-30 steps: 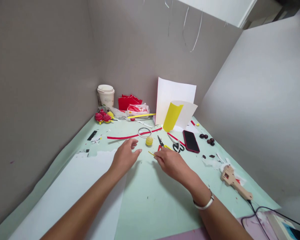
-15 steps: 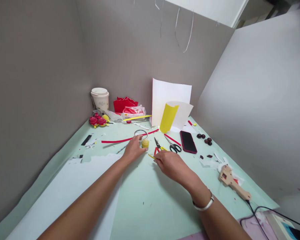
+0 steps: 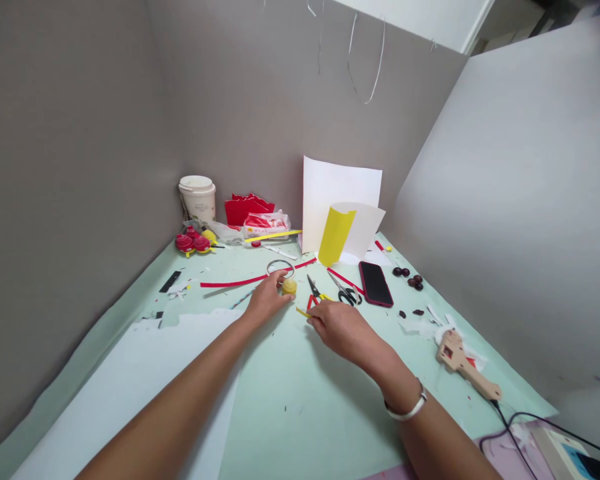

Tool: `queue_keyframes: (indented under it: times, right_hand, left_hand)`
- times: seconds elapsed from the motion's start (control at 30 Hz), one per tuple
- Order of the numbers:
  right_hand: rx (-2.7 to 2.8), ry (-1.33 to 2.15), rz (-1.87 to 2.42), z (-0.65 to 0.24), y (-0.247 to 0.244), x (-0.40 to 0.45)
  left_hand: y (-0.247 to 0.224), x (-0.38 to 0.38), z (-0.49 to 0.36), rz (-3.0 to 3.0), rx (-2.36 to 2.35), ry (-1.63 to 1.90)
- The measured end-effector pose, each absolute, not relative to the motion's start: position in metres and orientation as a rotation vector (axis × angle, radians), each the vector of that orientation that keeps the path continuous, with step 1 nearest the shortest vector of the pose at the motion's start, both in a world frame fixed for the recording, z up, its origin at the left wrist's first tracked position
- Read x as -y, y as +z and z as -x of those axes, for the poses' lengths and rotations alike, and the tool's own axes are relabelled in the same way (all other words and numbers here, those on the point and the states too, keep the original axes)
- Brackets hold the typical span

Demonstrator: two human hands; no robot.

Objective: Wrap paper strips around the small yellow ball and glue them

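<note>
A small yellow coil of rolled paper (image 3: 289, 287) is gripped between the thumb and fingers of my left hand (image 3: 269, 297), low over the table. My right hand (image 3: 336, 325) pinches a narrow yellow paper strip (image 3: 303, 312), whose free end points left toward the coil. Just beyond my right hand lie pliers (image 3: 313, 290) with red and yellow handles and black-handled scissors (image 3: 347, 293). A grey ring (image 3: 281, 269) and a long red paper strip (image 3: 245, 283) lie behind my left hand.
A phone (image 3: 376, 284) and several dark round pieces (image 3: 415, 281) lie at the right, with a corded glue gun (image 3: 465, 370) nearer. White paper (image 3: 145, 400) covers the front left. At the back stand a lidded cup (image 3: 198, 199), red-and-yellow rolled pieces (image 3: 193, 241) and a curled yellow sheet (image 3: 337, 237).
Both hands keep almost the same place and hold. The view has shifted very slightly, and nothing has been let go or picked up.
</note>
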State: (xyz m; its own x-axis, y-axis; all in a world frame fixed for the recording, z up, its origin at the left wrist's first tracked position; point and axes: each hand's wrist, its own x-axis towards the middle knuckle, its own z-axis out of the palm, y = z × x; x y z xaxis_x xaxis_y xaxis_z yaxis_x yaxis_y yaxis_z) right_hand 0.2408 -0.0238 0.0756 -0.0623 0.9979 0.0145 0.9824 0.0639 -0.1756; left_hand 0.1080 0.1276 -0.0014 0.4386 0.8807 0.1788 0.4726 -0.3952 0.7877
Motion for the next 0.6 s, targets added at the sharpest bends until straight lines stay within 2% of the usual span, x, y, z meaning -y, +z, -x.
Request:
queue_keyframes:
  times: [0.3, 0.6]
  right_hand:
    - [2.114, 0.229, 1.999, -0.245, 0.086, 0.029]
    - [2.112, 0.538, 1.578, -0.244, 0.112, 0.052]
  left_hand:
    - [0.021, -0.113, -0.088, -1.847, -1.037, 0.765]
    - [0.07, -0.046, -0.025, -1.484, -0.841, 0.622]
